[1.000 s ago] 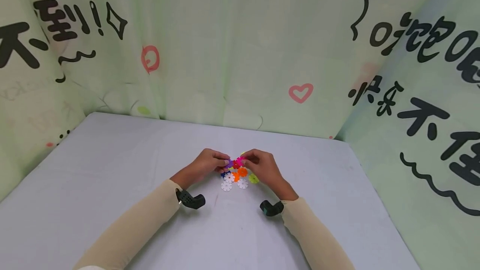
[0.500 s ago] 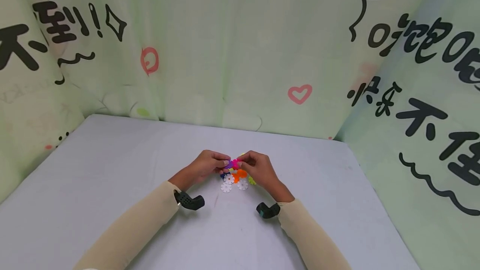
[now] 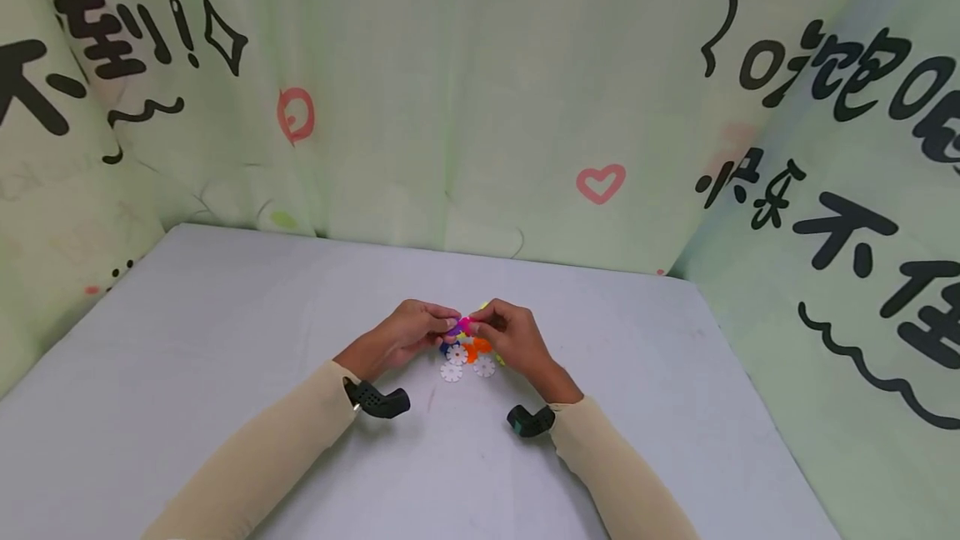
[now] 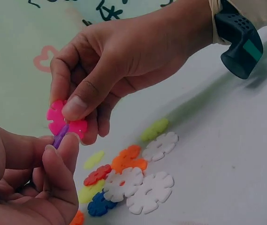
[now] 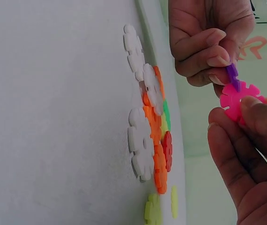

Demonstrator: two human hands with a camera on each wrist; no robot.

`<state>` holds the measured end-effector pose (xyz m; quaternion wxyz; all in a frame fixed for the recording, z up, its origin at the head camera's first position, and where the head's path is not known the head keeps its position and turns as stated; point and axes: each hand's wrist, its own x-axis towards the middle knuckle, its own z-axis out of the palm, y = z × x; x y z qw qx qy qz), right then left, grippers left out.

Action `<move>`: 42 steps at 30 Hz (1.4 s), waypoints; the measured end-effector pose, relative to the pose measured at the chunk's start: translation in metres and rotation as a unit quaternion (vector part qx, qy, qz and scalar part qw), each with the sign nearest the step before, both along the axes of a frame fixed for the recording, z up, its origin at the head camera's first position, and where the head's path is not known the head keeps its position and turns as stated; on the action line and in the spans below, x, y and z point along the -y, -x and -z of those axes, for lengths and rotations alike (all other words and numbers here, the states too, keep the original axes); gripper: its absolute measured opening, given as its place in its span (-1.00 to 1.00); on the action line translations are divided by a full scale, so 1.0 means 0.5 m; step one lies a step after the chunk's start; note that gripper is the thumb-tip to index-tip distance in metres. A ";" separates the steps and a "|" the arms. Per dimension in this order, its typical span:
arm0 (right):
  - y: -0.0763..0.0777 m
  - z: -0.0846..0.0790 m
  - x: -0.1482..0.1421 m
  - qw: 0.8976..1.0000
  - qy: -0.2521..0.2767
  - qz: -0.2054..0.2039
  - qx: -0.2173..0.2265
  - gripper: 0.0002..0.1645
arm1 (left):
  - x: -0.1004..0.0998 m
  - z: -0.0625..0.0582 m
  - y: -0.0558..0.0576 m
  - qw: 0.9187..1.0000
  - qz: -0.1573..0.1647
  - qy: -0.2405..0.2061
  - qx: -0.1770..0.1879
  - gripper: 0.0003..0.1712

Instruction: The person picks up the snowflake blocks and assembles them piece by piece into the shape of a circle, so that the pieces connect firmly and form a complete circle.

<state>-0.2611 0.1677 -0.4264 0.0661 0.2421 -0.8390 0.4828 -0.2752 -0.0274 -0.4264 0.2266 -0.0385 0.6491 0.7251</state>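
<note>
My left hand [image 3: 408,332] pinches a purple snowflake disc [image 5: 233,75] between thumb and fingers, and the disc is mostly hidden by them. In my right hand [image 3: 517,342] a bright pink snowflake disc [image 4: 55,117] is held by its edge, the thumb pressed on its face. Both discs are raised above the table, their notched rims meeting at an angle with the purple one seen nearly edge-on. Whether the slots are fully interlocked I cannot tell. Below the hands lie loose discs: white [image 4: 150,193], orange [image 4: 128,159], red [image 4: 97,175] and blue [image 4: 100,205].
Yellow-green discs [image 4: 155,129] lie among the same small pile on the white-covered table [image 3: 300,457]. Behind and beside the table hangs a pale green printed curtain [image 3: 510,90]. A black camera [image 3: 381,401] sits on each wrist.
My right hand has moved left with the pink disc, bringing it against the purple one. The left hand has barely shifted. The red disc is now hidden from the head view.
</note>
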 end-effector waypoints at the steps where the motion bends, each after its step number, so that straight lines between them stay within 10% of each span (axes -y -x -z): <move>1: 0.000 -0.001 0.000 1.000 0.003 -0.004 0.002 -0.91 | 0.000 -0.001 -0.001 1.000 0.000 -0.005 0.002 -0.73; 24: 0.007 -0.017 -0.012 0.998 -0.027 0.014 -0.055 -0.82 | -0.008 -0.003 -0.004 0.998 0.020 -0.052 0.020 -0.56; 42: 0.012 0.000 -0.037 0.969 -0.200 0.081 0.118 -0.75 | 0.015 -0.003 -0.005 0.999 0.024 -0.011 0.035 -0.52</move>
